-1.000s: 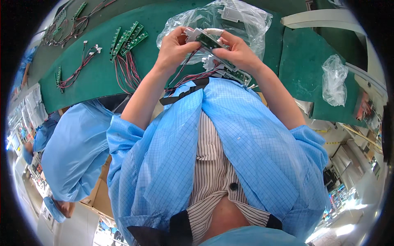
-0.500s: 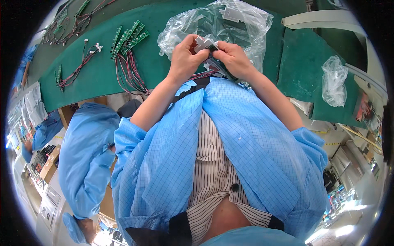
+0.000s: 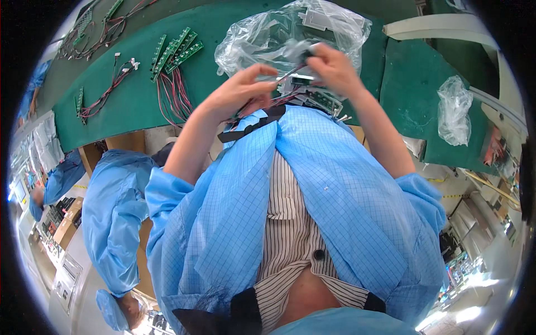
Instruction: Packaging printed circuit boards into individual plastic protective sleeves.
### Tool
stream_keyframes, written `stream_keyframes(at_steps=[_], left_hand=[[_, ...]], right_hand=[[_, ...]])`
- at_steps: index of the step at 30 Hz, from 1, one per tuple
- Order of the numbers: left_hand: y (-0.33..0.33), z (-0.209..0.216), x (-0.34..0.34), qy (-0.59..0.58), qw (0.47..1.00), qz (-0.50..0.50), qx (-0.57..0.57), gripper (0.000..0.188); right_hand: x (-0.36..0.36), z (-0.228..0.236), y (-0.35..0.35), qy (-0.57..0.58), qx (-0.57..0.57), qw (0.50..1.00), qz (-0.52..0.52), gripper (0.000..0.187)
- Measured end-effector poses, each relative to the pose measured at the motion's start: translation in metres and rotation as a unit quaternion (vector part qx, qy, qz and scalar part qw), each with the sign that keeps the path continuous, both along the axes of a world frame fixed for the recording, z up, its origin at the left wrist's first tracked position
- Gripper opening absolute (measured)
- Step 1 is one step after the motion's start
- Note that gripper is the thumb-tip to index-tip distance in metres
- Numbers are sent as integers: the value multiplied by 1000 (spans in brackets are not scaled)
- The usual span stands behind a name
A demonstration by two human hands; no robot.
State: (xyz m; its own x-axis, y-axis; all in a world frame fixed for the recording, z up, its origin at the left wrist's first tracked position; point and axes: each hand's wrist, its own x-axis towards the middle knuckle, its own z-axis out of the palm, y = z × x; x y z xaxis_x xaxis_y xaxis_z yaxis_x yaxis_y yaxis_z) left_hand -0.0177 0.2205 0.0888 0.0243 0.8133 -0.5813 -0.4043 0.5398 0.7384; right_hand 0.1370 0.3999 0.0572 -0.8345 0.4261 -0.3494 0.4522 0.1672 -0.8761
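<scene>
My right hand (image 3: 336,71) grips a small grey plastic part (image 3: 298,51), smeared by motion, with something dark at the fingertips. Thin dark wires (image 3: 291,73) slant down from that part to my left hand (image 3: 245,92). The left thumb and lower fingers curl around the wires while the forefinger stretches out above. Below the hands, by my coat at the table edge, lie more grey plastic parts with a green circuit board (image 3: 324,100) and wires. Behind the hands is a clear plastic bag (image 3: 245,42), with a grey plastic part (image 3: 319,19) inside.
Several green circuit boards with red and black wires (image 3: 174,53) lie left on the green table (image 3: 215,84). Further left is another wired board (image 3: 79,103). A crumpled clear bag (image 3: 455,111) lies at the right. A person in blue (image 3: 114,212) is at my left.
My hands have moved apart. The right hand has lifted the grey part up and right; the left has dropped lower left. Wires now stretch between them, and the parts below show more.
</scene>
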Motion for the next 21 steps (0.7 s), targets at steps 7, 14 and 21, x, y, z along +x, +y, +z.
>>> stream_keyframes(at_steps=[7,14,21], left_hand=[[-101,26,-119,329,938,106,-27,28],[-130,-5,-133,537,803,-135,-222,23],[-98,-48,-151,670,737,32,-90,23]], right_hand=[[32,27,49,17,-63,995,-73,16],[22,-5,3,-79,207,930,292,26],[-27,-1,40,-85,105,979,154,29]])
